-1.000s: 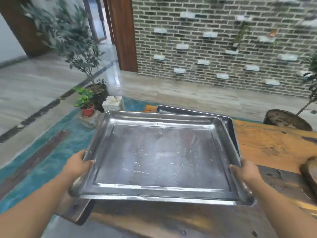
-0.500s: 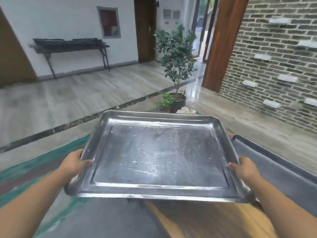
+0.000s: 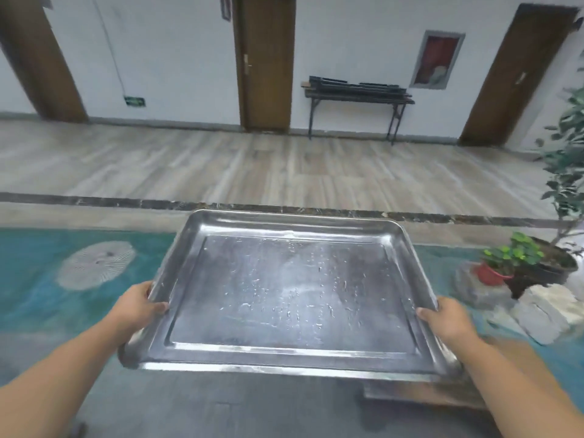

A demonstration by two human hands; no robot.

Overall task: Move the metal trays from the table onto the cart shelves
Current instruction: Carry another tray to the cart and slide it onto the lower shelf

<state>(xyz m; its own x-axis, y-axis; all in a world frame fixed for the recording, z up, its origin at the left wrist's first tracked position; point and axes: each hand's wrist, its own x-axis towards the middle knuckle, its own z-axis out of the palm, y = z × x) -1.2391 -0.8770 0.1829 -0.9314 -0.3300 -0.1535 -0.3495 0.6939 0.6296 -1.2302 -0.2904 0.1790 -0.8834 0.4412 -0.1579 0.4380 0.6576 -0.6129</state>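
Your left hand grasps the metal tray by its left rim, thumb curled over the edge; the tray hangs level in the air before you; your right hand clasps the right rim. Carry it flat, both grips even

Tray: bare metal, glossy rim, flat base duller and scuffed with fine scratches and pale specks. Floor far side: wood-grain planks, low sheen; near it a dark speckled stone-like strip. Doors: brown wood, matt.
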